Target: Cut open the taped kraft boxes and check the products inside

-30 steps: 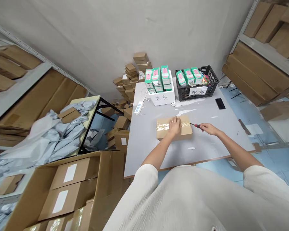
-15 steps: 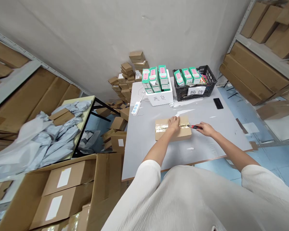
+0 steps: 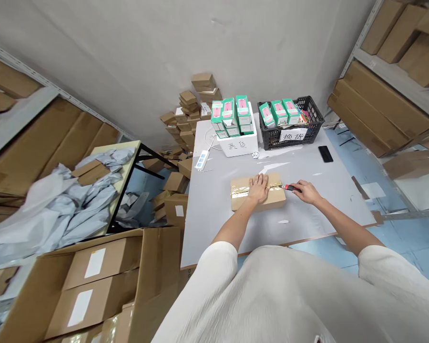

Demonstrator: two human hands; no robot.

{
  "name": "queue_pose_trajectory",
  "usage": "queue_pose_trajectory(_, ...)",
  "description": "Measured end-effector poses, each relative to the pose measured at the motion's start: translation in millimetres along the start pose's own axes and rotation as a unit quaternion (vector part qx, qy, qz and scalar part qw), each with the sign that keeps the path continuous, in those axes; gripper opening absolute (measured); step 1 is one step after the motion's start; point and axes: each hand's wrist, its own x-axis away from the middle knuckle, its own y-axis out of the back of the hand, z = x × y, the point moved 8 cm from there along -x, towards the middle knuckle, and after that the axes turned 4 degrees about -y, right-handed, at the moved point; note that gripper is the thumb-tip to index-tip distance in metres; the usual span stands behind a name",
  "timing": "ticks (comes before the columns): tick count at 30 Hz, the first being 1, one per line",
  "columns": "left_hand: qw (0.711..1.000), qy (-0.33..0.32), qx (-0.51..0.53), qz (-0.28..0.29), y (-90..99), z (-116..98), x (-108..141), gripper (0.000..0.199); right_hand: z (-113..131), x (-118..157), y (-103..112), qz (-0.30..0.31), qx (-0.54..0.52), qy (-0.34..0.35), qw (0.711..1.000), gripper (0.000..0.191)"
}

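So the left hand (image 3: 259, 187) is pressed flat, fingers spread, on a taped cardboard box (image 3: 270, 201) sitting mid-table on the gray table (image 3: 210, 214), while the right hand (image 3: 305, 192) grips a red box cutter (image 3: 289, 187) with its tip at the tape (image 3: 240, 192).

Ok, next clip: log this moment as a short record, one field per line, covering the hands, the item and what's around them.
Left hand: flat on a taped cardboard box
Right hand: grips a red-handled utility knife, tip at the box's right edge
Surface: grey table
Nearby: white box and black plastic crate, both holding green-and-pink packages; phone; power strip
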Motion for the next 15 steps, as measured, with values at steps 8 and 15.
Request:
queue_pose_trajectory(8,1.000,0.015,0.005,-0.003,2.3,-4.2,2.4,0.070,-13.1,-6.0,0.4,-0.005,-0.006,0.015,1.000,0.045)
queue_pose_trajectory(15,1.000,0.008,0.006,-0.026,0.4,-6.5,8.9,0.069,-55.9,-9.0,45.7,-0.084,-0.053,-0.061,0.993,0.049)
